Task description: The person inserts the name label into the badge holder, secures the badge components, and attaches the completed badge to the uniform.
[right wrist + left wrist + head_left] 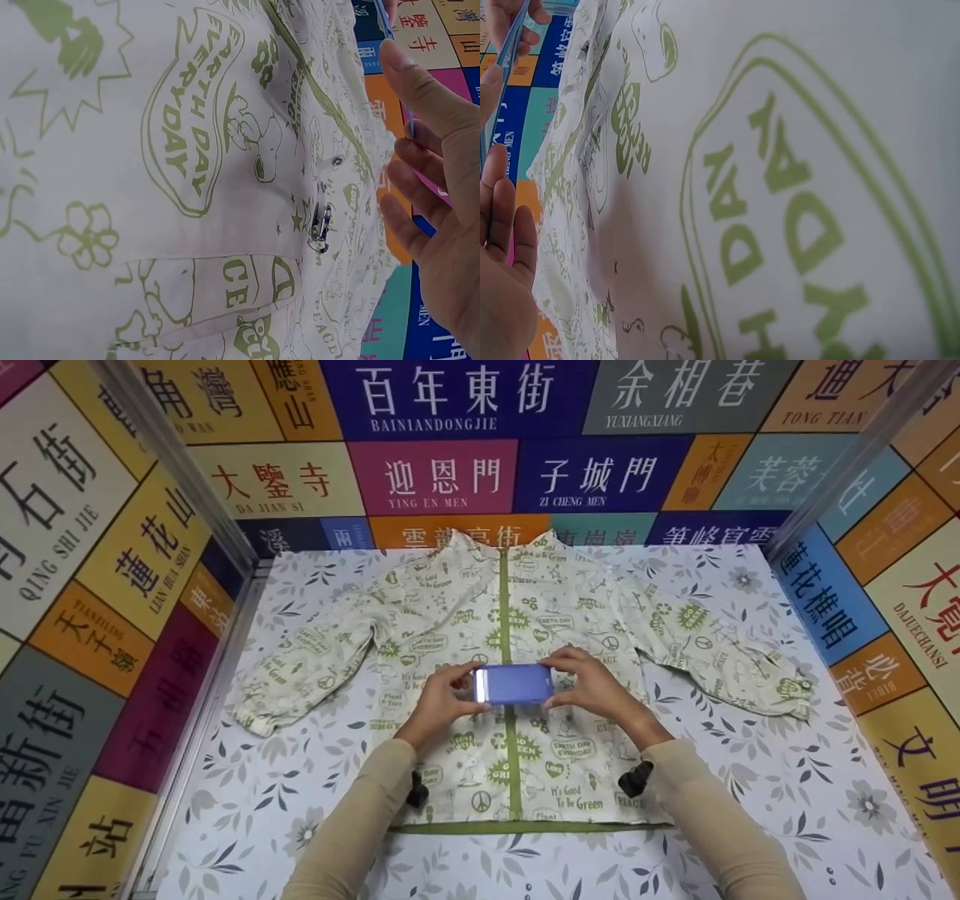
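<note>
The left hand (439,703) pinches the left end of the phone (514,684) between thumb and fingers; the right hand (596,688) pinches the right end. The phone is held above the jacket (555,622), which lies spread on the tabletop (870,806). With only the 2 ends gripped, a loosened pinch could drop it onto the fabric. If the forearms dipped, the 2 wrist cameras (636,778) might brush the jacket and ruck it up.

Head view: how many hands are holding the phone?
2: the left hand at the left end of the phone, the right hand at its right end, both over the jacket. Neither is hidden.
</note>
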Motion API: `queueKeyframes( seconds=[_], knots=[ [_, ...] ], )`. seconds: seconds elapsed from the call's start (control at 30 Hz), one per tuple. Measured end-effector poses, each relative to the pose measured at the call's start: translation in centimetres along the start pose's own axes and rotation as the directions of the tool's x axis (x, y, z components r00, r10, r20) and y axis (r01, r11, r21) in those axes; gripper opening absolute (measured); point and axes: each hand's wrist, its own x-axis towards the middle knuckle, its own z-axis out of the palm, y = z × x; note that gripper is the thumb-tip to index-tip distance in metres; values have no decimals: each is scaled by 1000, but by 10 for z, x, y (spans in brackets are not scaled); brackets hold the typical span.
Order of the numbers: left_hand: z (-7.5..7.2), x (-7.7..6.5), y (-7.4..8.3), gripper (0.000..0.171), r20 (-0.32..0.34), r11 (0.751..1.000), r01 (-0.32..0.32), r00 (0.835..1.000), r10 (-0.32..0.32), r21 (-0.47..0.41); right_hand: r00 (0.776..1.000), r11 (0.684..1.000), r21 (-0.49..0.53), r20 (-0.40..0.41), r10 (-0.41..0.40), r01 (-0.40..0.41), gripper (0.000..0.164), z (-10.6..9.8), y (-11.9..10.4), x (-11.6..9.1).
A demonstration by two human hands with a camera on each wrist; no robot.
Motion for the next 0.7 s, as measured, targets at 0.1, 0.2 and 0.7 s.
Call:
queueKeyframes(
  seconds=[0.1, 0.2, 0.7],
  knots=[
    [0, 1, 1, 75, 2, 1000, -9, 1000, 9, -6, 1000, 1000, 2, -1, -3, 3, 73, 2, 0, 0],
    [1, 1, 2, 74, 4, 1000, -15, 1000, 16, -5, 1000, 1000, 6, -2, -2, 2, 73, 4, 0, 1],
    [0, 2, 3, 75, 4, 1000, -11, 1000, 11, -27, 1000, 1000, 22, -17, -12, 12, 72, 8, -3, 4]
  ],
)
